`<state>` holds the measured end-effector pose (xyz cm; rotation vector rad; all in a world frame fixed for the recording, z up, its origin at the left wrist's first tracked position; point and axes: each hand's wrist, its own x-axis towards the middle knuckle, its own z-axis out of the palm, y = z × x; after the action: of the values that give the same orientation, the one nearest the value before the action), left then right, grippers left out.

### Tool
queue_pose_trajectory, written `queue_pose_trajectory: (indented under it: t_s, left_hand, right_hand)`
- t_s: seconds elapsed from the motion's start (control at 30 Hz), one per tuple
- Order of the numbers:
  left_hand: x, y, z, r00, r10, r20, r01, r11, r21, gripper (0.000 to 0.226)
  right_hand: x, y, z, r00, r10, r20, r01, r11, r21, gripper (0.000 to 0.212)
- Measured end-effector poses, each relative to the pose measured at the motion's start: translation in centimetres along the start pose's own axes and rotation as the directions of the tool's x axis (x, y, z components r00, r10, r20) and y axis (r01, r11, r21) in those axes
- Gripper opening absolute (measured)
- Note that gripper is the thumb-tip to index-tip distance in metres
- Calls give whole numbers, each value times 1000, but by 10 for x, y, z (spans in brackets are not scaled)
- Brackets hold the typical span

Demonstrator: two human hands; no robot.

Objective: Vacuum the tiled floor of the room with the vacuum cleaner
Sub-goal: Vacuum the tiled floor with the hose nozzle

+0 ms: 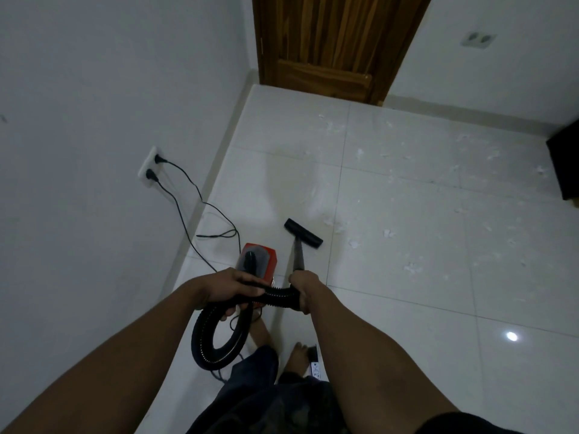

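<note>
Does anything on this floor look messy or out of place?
White scraps lie scattered across the tiled floor right of the black nozzle, toward the wooden door. The tiles around the red vacuum cleaner look clean.

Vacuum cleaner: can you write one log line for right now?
left hand: grips hose | right hand: grips wand | nozzle: on tiles | paper scraps: ahead, right

white walls (78,73) | wooden door (332,42) | glossy tiled floor (407,308) | dim light
</note>
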<state>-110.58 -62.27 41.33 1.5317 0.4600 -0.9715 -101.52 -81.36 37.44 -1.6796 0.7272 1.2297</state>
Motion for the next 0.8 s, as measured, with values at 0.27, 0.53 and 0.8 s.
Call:
queue_pose_trajectory:
  t_s: [0.27, 0.53, 0.8]
  left_hand:
    - [-1, -8, 15, 1000, 30, -1, -30, 999, -35, 29]
    - [-3, -2, 17, 998, 59, -11, -59, 997, -41, 27]
    - [6, 6, 36, 998, 36, -52, -38, 999, -31, 29]
  right_hand:
    - [-3, 22, -9, 999, 31, 8, -31, 996, 84, 37]
    - [-9, 18, -17, 998, 58, 18, -58, 998, 19, 32]
    - [9, 2, -25, 1000, 15, -19, -16, 997, -82, 36]
